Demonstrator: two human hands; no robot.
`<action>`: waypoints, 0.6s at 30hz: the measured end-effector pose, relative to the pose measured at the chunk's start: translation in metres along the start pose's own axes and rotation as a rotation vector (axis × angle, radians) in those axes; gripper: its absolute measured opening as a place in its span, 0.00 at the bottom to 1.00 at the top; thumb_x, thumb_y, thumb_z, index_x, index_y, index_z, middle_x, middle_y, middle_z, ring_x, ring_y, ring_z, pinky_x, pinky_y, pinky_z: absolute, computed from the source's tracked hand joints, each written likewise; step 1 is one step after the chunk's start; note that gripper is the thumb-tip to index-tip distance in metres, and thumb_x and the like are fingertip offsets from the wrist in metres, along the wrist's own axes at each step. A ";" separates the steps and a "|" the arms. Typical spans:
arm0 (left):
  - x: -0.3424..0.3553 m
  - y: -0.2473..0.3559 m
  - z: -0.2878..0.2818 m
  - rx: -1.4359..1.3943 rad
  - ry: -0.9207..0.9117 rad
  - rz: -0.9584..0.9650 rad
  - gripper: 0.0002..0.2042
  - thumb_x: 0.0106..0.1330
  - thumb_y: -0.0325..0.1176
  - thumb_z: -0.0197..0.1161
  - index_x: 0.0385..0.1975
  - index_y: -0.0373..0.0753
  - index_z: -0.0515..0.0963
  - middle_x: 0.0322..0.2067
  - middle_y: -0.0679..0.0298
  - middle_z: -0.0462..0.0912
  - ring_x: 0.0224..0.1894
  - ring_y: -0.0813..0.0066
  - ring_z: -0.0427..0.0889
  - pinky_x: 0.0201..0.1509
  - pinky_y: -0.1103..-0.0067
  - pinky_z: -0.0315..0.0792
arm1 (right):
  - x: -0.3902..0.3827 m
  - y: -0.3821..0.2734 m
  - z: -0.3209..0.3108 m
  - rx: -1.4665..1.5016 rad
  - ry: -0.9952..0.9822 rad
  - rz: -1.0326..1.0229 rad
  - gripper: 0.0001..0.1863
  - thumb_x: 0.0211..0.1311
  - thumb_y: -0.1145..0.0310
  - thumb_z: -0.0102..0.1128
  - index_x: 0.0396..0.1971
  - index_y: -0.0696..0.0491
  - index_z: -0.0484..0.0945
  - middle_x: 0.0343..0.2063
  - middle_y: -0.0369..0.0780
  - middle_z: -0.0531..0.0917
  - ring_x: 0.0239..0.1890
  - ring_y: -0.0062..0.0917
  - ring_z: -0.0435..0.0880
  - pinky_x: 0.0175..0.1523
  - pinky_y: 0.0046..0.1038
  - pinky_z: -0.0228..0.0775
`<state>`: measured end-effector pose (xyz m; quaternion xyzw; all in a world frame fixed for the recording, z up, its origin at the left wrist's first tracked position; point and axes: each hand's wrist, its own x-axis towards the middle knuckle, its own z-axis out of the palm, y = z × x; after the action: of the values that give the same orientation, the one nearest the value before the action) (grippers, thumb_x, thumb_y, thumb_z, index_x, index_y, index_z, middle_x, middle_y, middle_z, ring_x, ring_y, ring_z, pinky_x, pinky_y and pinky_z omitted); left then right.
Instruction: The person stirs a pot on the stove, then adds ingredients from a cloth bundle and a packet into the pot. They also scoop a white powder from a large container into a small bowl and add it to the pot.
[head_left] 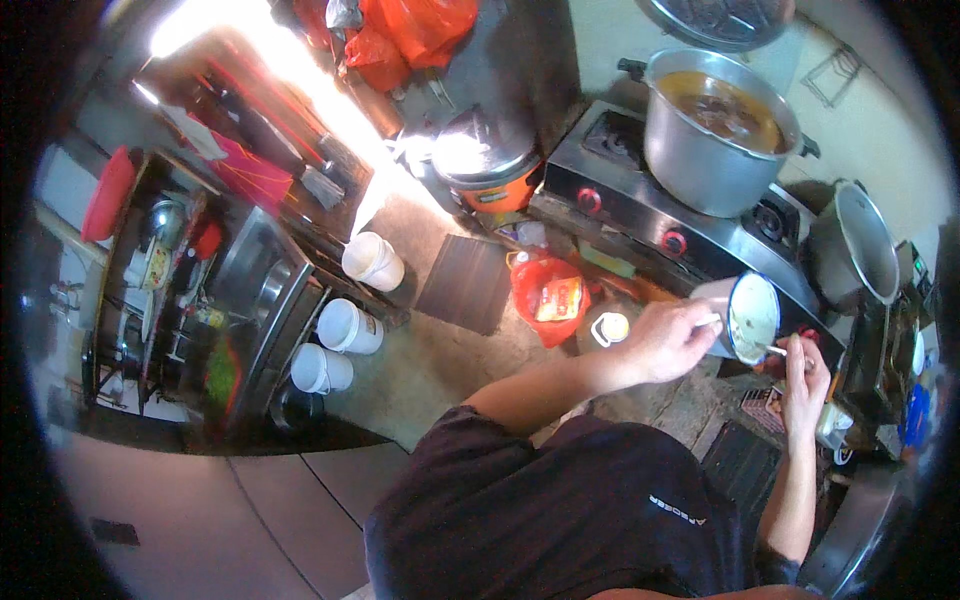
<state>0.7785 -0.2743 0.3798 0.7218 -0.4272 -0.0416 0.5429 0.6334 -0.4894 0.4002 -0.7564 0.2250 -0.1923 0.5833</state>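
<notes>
My left hand [680, 338] is closed on the handle of a white enamel mug [752, 312] with a dark blue rim. The mug is tilted, so its mouth shows, and something pale lies inside. My right hand [806, 380] pinches a thin light-coloured utensil [774, 349] whose far end reaches into the mug; its kind is hidden. Beyond the mug, a large aluminium pot [690, 150] of brown liquid stands on the gas stove [640, 225].
An empty-looking metal pot [856, 250] leans right of the stove. A round lid [715, 20] is behind the big pot. A red plastic bag [545, 320] sits on the floor by an orange cooker [490, 165]. White buckets [350, 327] line the sink [265, 285] at left.
</notes>
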 end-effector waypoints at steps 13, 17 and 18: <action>-0.049 0.123 0.348 -0.208 -0.574 -0.139 0.14 0.69 0.41 0.58 0.31 0.34 0.75 0.29 0.48 0.81 0.34 0.49 0.82 0.37 0.61 0.72 | -0.235 0.125 -0.296 -0.016 0.516 0.023 0.14 0.74 0.60 0.55 0.43 0.55 0.80 0.26 0.30 0.78 0.26 0.09 0.72 0.30 0.13 0.61; -0.062 0.129 0.425 -0.452 -0.731 0.015 0.11 0.69 0.38 0.58 0.30 0.37 0.76 0.25 0.56 0.79 0.32 0.68 0.80 0.36 0.70 0.72 | -0.269 0.138 -0.345 0.048 0.654 0.204 0.14 0.73 0.60 0.57 0.43 0.56 0.81 0.28 0.31 0.80 0.27 0.10 0.75 0.32 0.14 0.65; -0.063 0.129 0.443 -0.403 -0.890 -0.168 0.10 0.69 0.36 0.57 0.30 0.36 0.75 0.26 0.59 0.77 0.32 0.71 0.78 0.36 0.70 0.72 | -0.283 0.138 -0.362 0.007 0.584 0.336 0.14 0.72 0.61 0.58 0.43 0.56 0.82 0.28 0.31 0.82 0.28 0.11 0.77 0.33 0.16 0.69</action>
<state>0.4325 -0.5700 0.2796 0.5466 -0.5414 -0.4711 0.4315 0.1831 -0.6478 0.3479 -0.6198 0.5034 -0.3028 0.5204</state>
